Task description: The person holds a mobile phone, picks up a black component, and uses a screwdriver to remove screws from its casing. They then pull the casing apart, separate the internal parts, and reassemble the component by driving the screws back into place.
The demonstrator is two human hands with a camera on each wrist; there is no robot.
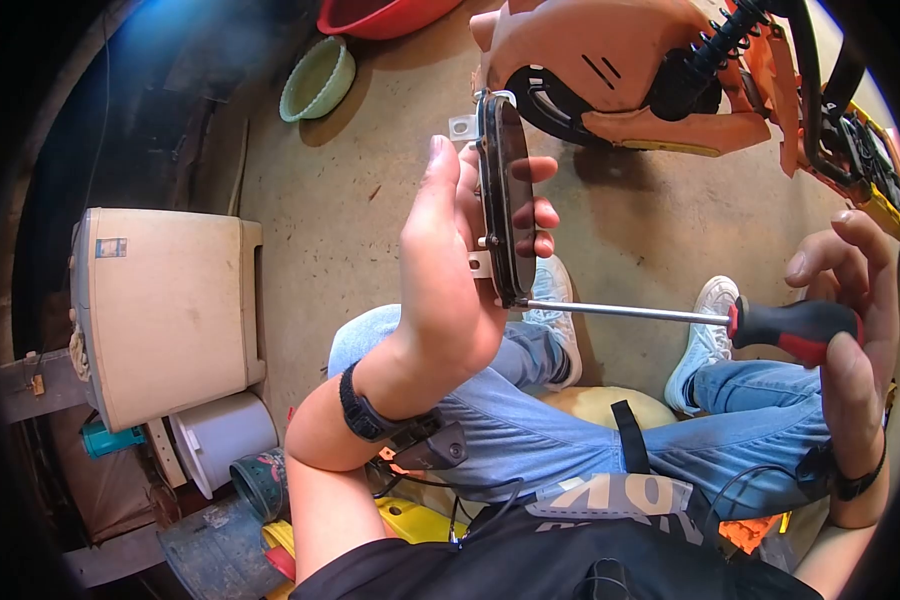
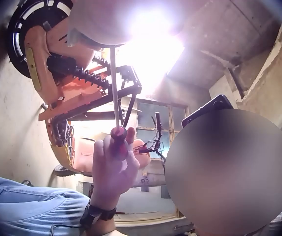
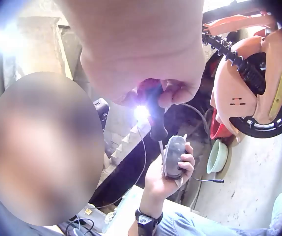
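Right hand [image 3: 146,64], fingers pinching screwdriver [image 1: 790,326]; left hand [image 1: 442,260] raised, fingers curled round oval unit [image 1: 515,190].

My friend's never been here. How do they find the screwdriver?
Find the big orange vehicle at the head view's upper right, then drop down to the right hand near the picture's right edge. It holds the screwdriver by a black-and-red handle. Unlike the dark oval part in the left hand, the screwdriver has a long, thin, silvery shaft.
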